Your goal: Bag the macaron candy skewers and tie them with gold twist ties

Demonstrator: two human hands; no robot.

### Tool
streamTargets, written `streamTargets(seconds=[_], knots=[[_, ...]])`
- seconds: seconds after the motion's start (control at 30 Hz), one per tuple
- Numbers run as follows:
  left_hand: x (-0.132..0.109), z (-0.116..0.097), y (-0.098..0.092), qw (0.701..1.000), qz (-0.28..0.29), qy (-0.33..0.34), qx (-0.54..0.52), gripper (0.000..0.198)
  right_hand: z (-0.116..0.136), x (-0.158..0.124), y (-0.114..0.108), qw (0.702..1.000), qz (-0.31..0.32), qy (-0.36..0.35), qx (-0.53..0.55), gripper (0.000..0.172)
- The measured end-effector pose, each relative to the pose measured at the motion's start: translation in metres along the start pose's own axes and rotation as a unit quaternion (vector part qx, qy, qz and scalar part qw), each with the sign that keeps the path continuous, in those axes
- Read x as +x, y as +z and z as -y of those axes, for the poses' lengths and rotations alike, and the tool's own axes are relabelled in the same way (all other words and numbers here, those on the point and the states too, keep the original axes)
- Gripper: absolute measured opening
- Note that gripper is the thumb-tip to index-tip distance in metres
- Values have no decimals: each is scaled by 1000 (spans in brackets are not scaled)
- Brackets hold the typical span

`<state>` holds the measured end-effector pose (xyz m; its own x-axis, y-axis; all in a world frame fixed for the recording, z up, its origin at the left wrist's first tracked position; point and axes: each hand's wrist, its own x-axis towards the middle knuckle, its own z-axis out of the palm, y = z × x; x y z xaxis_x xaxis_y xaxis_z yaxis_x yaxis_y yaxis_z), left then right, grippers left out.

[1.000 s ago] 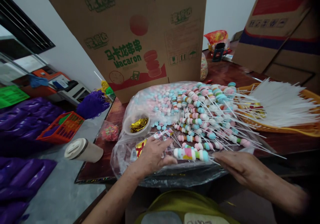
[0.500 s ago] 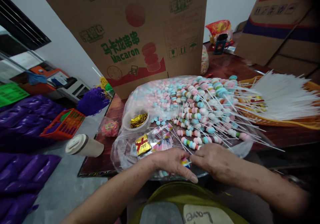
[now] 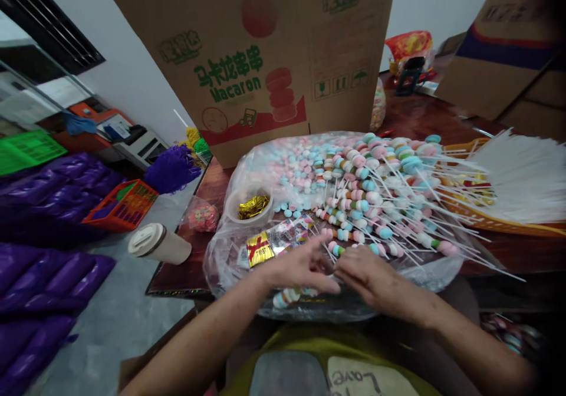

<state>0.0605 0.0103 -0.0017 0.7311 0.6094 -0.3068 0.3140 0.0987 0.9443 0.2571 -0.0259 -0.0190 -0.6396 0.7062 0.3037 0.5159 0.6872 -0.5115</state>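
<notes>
My left hand (image 3: 297,269) and my right hand (image 3: 369,273) meet at the near edge of a clear plastic sheet (image 3: 230,254). Together they hold one candy skewer (image 3: 289,295), whose pastel pieces stick out below my left fingers. Its stick is hidden under my hands. A big pile of pastel candy skewers (image 3: 371,198) lies just beyond my hands. Small printed wrapper bags (image 3: 276,241) lie left of the pile, near my left hand. A small clear cup of gold twist ties (image 3: 249,205) stands behind them.
A tall Macaron carton (image 3: 260,54) stands behind the sheet. An orange basket (image 3: 499,222) with white sticks (image 3: 522,175) is at the right. A lidded paper cup (image 3: 157,244) lies at the table's left edge. Purple bags (image 3: 48,266) and an orange crate (image 3: 119,204) are on the floor.
My left hand left the wrapper bags and joined my right hand on the skewer. Both hands pulled it to the near edge of the sheet.
</notes>
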Motion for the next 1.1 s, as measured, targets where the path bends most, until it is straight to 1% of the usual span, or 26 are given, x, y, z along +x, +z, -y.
streamTargets(seconds=[0.03,0.07,0.1,0.13,0.17,0.2,0.23,0.27,0.33,0.4,0.43,0.5,0.53,0.6,0.63,0.7,0.73,0.77,0.8,0.83,0.87,0.9,0.97,1.0,1.03,1.1], knots=[[-9,-3,-11,1000,-22,-7,-16,89,-4,0,-6,1000,-4,15,10,30],[-19,-5,-21,999,-25,-25,3,82,-9,0,-13,999,-5,28,21,31],[-28,-6,-27,999,-23,-39,24,70,-12,1,-20,999,-5,37,30,31],[-38,-5,-29,998,-9,-49,29,56,-14,2,-25,999,-3,38,35,31],[-45,-2,-27,998,14,-67,17,44,-14,5,-29,999,-2,33,34,31],[-51,1,-22,996,27,-83,-11,39,-12,8,-30,999,-1,22,28,31],[-54,6,-13,993,30,-101,-57,41,-9,13,-28,1000,3,9,21,31],[-56,11,-4,988,19,-113,-102,44,-5,18,-25,1000,7,-3,14,32],[-57,19,14,979,-14,-118,-164,47,3,30,-14,999,25,-17,12,33],[-56,24,24,975,-49,-119,-183,46,9,41,-2,998,52,-12,34,36],[-56,25,25,972,-71,-123,-187,46,11,46,4,996,62,1,59,36],[-56,28,23,965,-135,-120,-189,46,11,53,15,988,44,61,138,33],[-57,29,21,961,-176,-110,-184,46,12,55,21,977,19,105,186,31],[-58,32,16,949,-259,-77,-160,47,15,57,32,944,-22,183,274,33],[-59,34,15,944,-291,-58,-144,47,19,58,38,928,-19,202,313,34],[-60,37,16,934,-326,-43,-142,47,30,58,48,896,32,200,395,32],[-62,37,18,932,-323,-42,-161,48,36,58,52,877,59,198,435,32],[-64,37,20,932,-307,-41,-187,50,41,58,55,856,82,203,469,33],[-66,36,22,936,-279,-40,-209,49,45,57,56,836,100,218,493,34],[-69,35,23,945,-243,-39,-215,46,48,57,56,825,108,237,502,35],[-73,33,23,957,-207,-37,-199,41,49,57,55,825,107,250,495,35],[-76,31,22,971,-173,-37,-163,33,49,58,54,838,97,254,474,34],[-81,27,15,988,-127,-43,-78,22,48,61,51,878,55,243,410,31],[-82,25,11,992,-106,-44,-55,22,48,64,50,891,31,240,384,30],[-82,25,6,994,-82,-40,-54,23,49,67,49,894,19,246,373,29],[-80,27,-1,994,-38,-23,-95,22,52,75,47,882,11,270,385,28]])
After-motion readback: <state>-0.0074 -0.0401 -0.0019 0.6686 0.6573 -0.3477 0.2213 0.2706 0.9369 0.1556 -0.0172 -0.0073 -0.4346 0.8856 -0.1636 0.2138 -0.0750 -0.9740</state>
